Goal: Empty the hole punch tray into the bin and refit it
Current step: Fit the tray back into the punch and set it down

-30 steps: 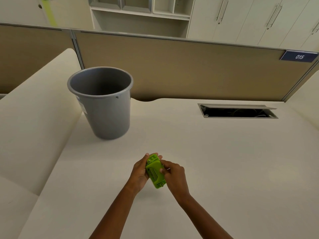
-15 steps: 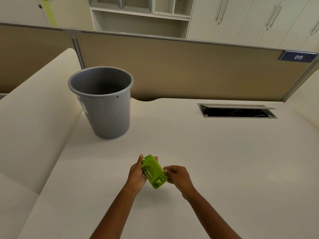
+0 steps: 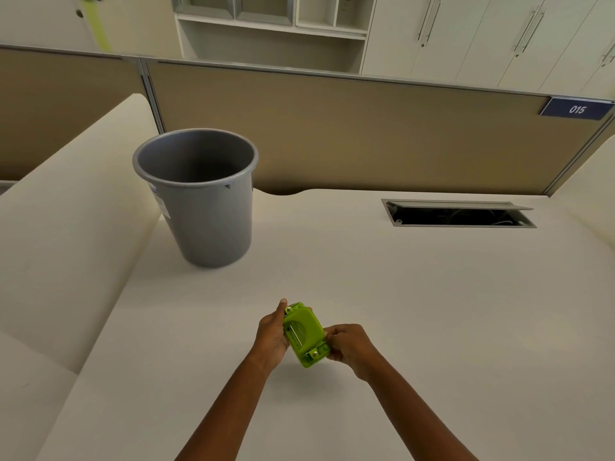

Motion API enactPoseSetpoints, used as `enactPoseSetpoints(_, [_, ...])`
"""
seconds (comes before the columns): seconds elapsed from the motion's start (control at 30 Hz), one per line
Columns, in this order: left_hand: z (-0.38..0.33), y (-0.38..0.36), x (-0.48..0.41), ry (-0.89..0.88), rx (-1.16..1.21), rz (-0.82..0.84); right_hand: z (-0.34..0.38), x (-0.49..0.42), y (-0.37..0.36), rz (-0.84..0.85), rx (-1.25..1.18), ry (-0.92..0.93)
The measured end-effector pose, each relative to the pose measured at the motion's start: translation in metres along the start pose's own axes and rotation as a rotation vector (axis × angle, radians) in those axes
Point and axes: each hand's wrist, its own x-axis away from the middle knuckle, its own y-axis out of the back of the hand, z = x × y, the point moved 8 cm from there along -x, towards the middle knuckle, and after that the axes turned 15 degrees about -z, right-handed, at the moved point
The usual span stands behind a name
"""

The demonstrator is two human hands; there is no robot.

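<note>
Holding the green hole punch (image 3: 304, 334) above the desk (image 3: 416, 294), the left hand (image 3: 271, 337) has its grip clamped along one side, while the right hand (image 3: 349, 344) pinches the near end. Well beyond and left of the grip stands the grey bin (image 3: 199, 201), upright.

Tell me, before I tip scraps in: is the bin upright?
Upright: the grey bin stands on the desk, its open mouth facing up.
</note>
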Motion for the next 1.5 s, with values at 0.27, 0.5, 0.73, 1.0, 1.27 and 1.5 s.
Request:
enactPoseSetpoints(0.27, [-0.009, -0.005, 0.0, -0.027, -0.048, -0.009, 0.022, 0.017, -0.01, 0.118, 0.003, 0.178])
enactPoseSetpoints(0.5, [-0.003, -0.021, 0.016, 0.011, -0.114, 0.153, 0.02, 0.004, 0.0, 0.034, -0.206, 0.018])
enactPoseSetpoints(0.73, [0.019, -0.021, 0.028, -0.046, -0.37, 0.198, 0.023, -0.008, 0.01, -0.053, -0.294, 0.007])
enactPoseSetpoints(1.0, [0.021, -0.011, 0.023, -0.157, -0.505, 0.016, 0.012, -0.01, 0.005, -0.073, -0.271, 0.028])
enactPoseSetpoints(1.27, [0.016, -0.011, 0.022, -0.253, -0.652, -0.061, 0.011, -0.022, 0.012, -0.206, -0.175, 0.062])
enactPoseSetpoints(1.5, [-0.003, -0.008, 0.024, -0.787, -1.233, -0.144, 0.016, -0.051, 0.041, -0.397, -0.045, 0.098])
